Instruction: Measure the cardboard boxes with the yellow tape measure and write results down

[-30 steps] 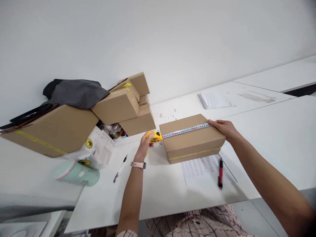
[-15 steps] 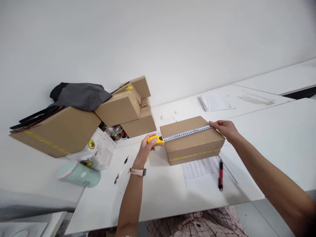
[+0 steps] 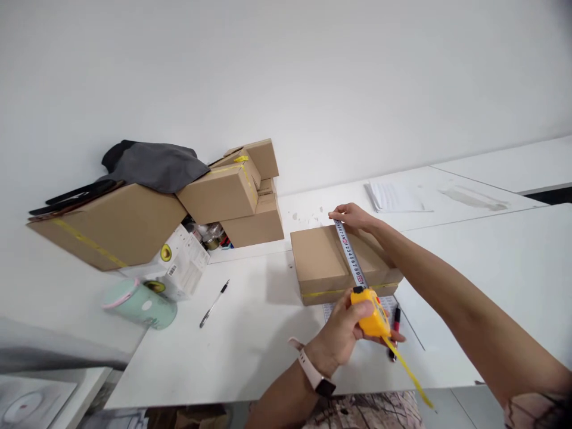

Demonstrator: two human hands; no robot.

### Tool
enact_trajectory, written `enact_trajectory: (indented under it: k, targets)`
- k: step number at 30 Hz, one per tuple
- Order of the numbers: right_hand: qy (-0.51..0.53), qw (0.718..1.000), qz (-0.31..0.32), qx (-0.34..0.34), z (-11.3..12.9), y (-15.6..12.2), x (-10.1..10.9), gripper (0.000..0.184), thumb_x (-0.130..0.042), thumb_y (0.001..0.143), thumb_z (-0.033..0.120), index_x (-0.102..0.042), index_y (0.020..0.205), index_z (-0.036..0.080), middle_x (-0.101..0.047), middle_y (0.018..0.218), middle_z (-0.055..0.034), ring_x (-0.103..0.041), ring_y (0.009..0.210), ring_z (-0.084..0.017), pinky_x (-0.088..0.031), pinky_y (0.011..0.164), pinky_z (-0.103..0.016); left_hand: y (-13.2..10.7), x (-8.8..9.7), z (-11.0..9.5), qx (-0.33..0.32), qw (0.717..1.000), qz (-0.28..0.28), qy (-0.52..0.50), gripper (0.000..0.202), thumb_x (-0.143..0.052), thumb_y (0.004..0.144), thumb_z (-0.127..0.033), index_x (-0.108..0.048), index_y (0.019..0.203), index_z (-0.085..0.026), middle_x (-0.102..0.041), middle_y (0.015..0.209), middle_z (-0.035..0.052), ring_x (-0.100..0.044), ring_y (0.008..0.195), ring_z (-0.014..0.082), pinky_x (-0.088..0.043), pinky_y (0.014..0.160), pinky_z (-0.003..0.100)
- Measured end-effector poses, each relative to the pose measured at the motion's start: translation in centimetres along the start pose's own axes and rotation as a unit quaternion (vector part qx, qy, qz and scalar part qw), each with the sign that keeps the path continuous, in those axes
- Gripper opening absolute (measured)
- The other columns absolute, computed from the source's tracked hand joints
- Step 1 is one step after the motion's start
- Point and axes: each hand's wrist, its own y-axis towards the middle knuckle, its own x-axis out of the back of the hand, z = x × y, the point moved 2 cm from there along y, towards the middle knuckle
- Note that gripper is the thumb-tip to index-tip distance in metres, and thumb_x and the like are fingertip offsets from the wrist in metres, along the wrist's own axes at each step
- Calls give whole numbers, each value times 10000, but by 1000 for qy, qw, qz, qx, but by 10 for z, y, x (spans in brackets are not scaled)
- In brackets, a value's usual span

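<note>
A closed cardboard box (image 3: 313, 256) with a yellow strip along its near side lies on the white table. My left hand (image 3: 339, 333), with a pink-banded watch on its wrist, is closed round a yellow tape measure (image 3: 373, 316) just in front of the box. The silver blade (image 3: 350, 253) runs across the box top from near to far. At the far edge my right hand (image 3: 357, 217) pinches the blade's end. A yellow strap (image 3: 409, 372) hangs from the case. Partly covered by the box and my left hand are a printed sheet (image 3: 328, 311) and a red and black pen (image 3: 397, 322).
Stacked cardboard boxes (image 3: 217, 196) stand at the left, a grey cloth (image 3: 156, 165) over them. Nearer are a white avocado-print box (image 3: 185, 262), a mint-green tumbler (image 3: 145, 304) and a black-and-clear pen (image 3: 214, 304). Papers (image 3: 393, 198) lie behind, near the wall.
The tape has turned from along the box's length to across its width. My left hand moved right and nearer with the case; my right hand moved from the right edge to the far edge.
</note>
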Motion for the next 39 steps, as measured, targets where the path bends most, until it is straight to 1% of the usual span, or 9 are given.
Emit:
enact_trajectory:
  k: [9, 20, 22, 24, 27, 29, 31, 34, 39]
  targets:
    - [-82, 996, 33, -27, -26, 2, -8, 529, -644, 739, 722, -551, 623, 215, -528, 614, 0, -480, 638, -167, -374, 621, -317, 17, -27, 20, 15, 997, -68, -23, 701, -843, 599, -604, -452, 1010, -193, -591, 844, -3, -736, 643, 213, -585, 577, 307]
    - [-12, 999, 40, -34, -12, -4, -4, 543, -725, 691, 739, -619, 651, 208, -579, 613, -8, -529, 669, -186, -424, 658, -322, 12, -27, 14, 12, 998, -58, 0, 636, -817, 658, -601, -494, 1026, -195, -602, 875, 14, -732, 666, 222, -577, 566, 313]
    - [45, 999, 12, -17, -7, -13, 11, 545, -684, 742, 751, -675, 746, 205, -656, 713, -36, -579, 754, -209, -461, 721, -328, -3, -21, 5, -2, 998, -52, 23, 639, -832, 655, -596, -513, 1036, -194, -624, 955, 36, -731, 689, 219, -577, 585, 314]
    - [113, 991, -69, 11, -10, -28, 33, 556, -623, 808, 751, -721, 896, 210, -714, 872, -73, -618, 884, -229, -484, 822, -341, -27, -7, -5, -37, 994, -66, 79, 682, -874, 640, -554, -524, 1112, -208, -639, 1071, 60, -737, 792, 235, -585, 646, 317]
    - [161, 958, -236, -13, -35, -69, 63, 566, -570, 873, 728, -741, 986, 200, -692, 883, -96, -618, 908, -225, -481, 877, -354, -65, 26, -15, -119, 951, -177, 221, 847, -898, 671, -472, -444, 1347, -241, -653, 1115, 75, -698, 1037, 280, -587, 826, 349]
    - [135, 947, -285, -65, -60, -103, 66, 591, -519, 915, 717, -753, 1003, 182, -630, 787, -80, -586, 828, -212, -473, 841, -354, -82, 48, -17, -158, 911, -264, 275, 899, -873, 715, -469, -368, 1428, -254, -644, 1127, 71, -674, 1108, 286, -570, 903, 370]
    - [109, 952, -264, -111, -80, -134, 55, 645, -446, 934, 742, -746, 1065, 186, -601, 747, -63, -566, 781, -214, -472, 808, -364, -85, 65, -15, -163, 899, -306, 269, 850, -840, 742, -513, -374, 1409, -265, -617, 1123, 56, -687, 1074, 280, -580, 868, 372]
    - [94, 966, -212, -114, -85, -163, 32, 739, -330, 939, 784, -679, 1278, 227, -618, 775, -43, -596, 805, -231, -492, 798, -375, -74, 78, -15, -144, 919, -287, 229, 718, -816, 743, -562, -465, 1289, -254, -590, 1064, 30, -715, 951, 255, -590, 769, 349]
    - [45, 974, -221, -35, -34, -160, 34, 615, -444, 919, 746, -701, 1233, 284, -701, 1078, -80, -620, 1023, -278, -490, 833, -367, -57, 82, -61, -164, 925, -242, 243, 644, -841, 704, -506, -520, 1197, -245, -610, 1093, 32, -711, 800, 201, -595, 681, 321]
